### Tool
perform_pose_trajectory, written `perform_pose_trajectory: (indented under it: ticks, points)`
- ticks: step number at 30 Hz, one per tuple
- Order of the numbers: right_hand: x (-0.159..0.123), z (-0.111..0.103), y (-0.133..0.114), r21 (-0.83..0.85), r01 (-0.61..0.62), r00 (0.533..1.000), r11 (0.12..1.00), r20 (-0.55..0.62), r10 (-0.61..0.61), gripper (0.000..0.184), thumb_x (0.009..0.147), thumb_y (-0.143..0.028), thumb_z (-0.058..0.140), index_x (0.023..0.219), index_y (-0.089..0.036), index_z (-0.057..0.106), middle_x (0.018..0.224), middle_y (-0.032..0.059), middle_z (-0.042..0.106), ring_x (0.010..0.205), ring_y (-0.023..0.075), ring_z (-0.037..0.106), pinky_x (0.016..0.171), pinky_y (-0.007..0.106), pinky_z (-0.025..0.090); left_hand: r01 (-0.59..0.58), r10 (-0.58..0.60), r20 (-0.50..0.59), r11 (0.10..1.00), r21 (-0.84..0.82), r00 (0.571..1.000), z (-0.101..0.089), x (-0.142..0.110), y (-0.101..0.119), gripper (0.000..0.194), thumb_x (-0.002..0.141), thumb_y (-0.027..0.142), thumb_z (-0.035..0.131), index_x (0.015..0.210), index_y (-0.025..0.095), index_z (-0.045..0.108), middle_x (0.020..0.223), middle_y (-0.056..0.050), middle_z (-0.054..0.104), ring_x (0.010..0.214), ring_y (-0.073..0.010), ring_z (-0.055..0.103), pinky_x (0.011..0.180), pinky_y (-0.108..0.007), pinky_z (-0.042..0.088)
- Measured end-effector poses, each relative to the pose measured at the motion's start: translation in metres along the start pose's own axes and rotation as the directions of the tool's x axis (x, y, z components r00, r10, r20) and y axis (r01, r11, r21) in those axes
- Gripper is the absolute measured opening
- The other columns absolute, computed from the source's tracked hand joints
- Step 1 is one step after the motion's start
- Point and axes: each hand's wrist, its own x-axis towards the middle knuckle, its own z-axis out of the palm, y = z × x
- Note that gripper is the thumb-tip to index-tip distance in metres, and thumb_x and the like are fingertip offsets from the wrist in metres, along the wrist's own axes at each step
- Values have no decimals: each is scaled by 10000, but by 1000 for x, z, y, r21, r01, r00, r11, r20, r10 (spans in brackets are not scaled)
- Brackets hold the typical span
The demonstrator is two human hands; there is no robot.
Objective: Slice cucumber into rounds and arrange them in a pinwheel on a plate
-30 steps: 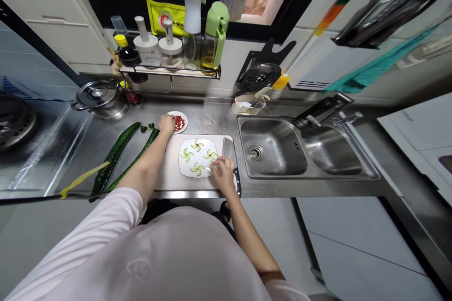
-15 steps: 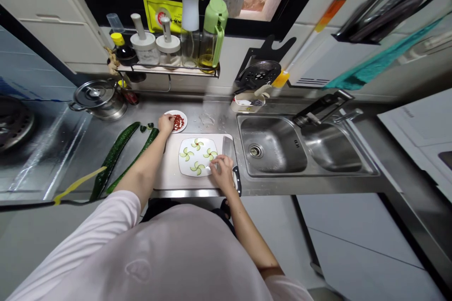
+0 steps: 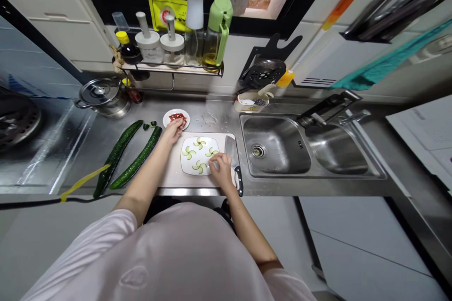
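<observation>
My left hand is over the near edge of a small white plate of small red pieces. Its fingers are closed in a pinch; what is between them is too small to make out. On the cutting board sits a squarish white plate with pale green slices arranged in several pinwheels, some with red centres. My right hand is at that plate's right edge, thumb and fingertips together, and anything they hold is hidden. Beside it a knife with a black handle lies along the board's right side.
Two cucumbers and small cut ends lie left of the board. A lidded pot stands behind them. To the right is a double sink with a faucet. Bottles and jars line a wall rack.
My left hand has drawn back from the plate's left side to its near edge, showing more red pieces and the cucumber. My right hand stays by the squarish plate, its fingers shifted slightly.
</observation>
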Motion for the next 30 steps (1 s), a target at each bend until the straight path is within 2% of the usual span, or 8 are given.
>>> perform_pose_trajectory:
  ticks: [4,9,15,19,22,26,30]
  points:
    - [0,-1,-1,7,-1,1000,1000,4,1,90,855,-246,551,836,-216,634,1013,74,561,1066,246,455,967,413,365,57,-51,83,996,-72,995,6,-20,3,211,697,211,766,839,123,638,729,-16,631,507,-26,491,386,-126,251]
    - [1,0,-1,10,5,1000,1000,0,-5,94,859,-257,551,839,-216,633,990,71,571,1037,244,475,961,425,361,103,-88,162,991,-89,983,11,-42,1,265,658,203,794,871,136,651,747,-8,622,524,-24,486,388,-121,254]
    - [15,-1,-6,39,43,999,998,-21,-42,85,860,-257,554,827,-219,623,940,62,584,1003,235,501,942,411,376,64,-61,205,998,-9,977,12,-67,-6,327,609,250,825,868,130,666,748,-12,603,551,-26,466,386,-120,227]
    - [35,-8,-14,48,87,995,995,-48,-84,97,870,-270,549,847,-222,631,936,59,589,997,231,506,947,409,377,5,-25,226,996,87,974,13,-81,-14,365,605,326,820,881,126,689,753,-24,604,557,-35,450,385,-129,201]
    - [50,-17,-26,50,114,992,992,-66,-110,94,872,-271,554,857,-226,635,954,59,591,1016,232,500,942,400,387,-71,19,224,972,225,974,16,-92,-20,383,607,372,810,884,130,703,741,-30,621,559,-50,460,407,-145,246]
    - [61,-27,-42,28,153,988,988,-11,-153,102,881,-286,563,886,-230,648,985,61,585,1044,237,484,952,399,386,-196,102,254,904,380,962,21,-106,-23,367,585,397,812,822,138,707,762,-44,668,627,-97,543,534,-200,404]
    - [61,-29,-46,0,195,978,981,72,-194,129,890,-310,565,926,-229,659,1038,68,564,1075,240,454,963,395,379,-336,170,345,794,507,923,20,-116,-25,305,648,407,759,807,150,711,814,-50,697,663,-117,563,630,-242,442]
